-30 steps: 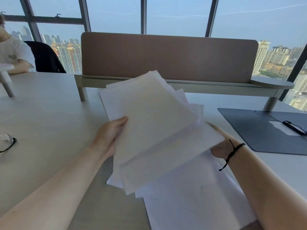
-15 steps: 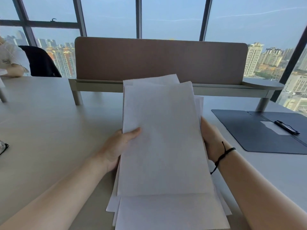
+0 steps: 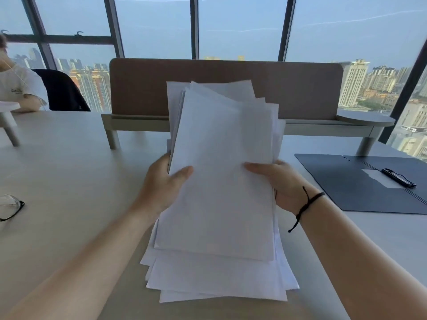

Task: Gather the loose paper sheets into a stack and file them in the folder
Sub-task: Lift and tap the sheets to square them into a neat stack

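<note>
Overhead, tall windows [image 3: 240, 26] look out on a hazy city skyline, and a pale, smooth bench [image 3: 69, 172] fills the lower view. A brown divider panel [image 3: 143, 88] on a low shelf stands along the bench's far edge. The open dark folder [image 3: 360, 185] lies flat toward the right edge, a black pen [image 3: 398, 177] resting on it. Both hands hold the uneven stack of paper sheets [image 3: 221, 185] tilted up above the bench's near middle: the left hand [image 3: 161, 183] and right hand [image 3: 280, 183] clamp its sides, thumbs on top; the other fingers are hidden behind the sheets. A black cord [image 3: 307, 204] circles the right wrist. Eyeglasses [image 3: 10, 207] are cut off at the left edge, where a seated person [image 3: 18, 88] is only partly visible.
</note>
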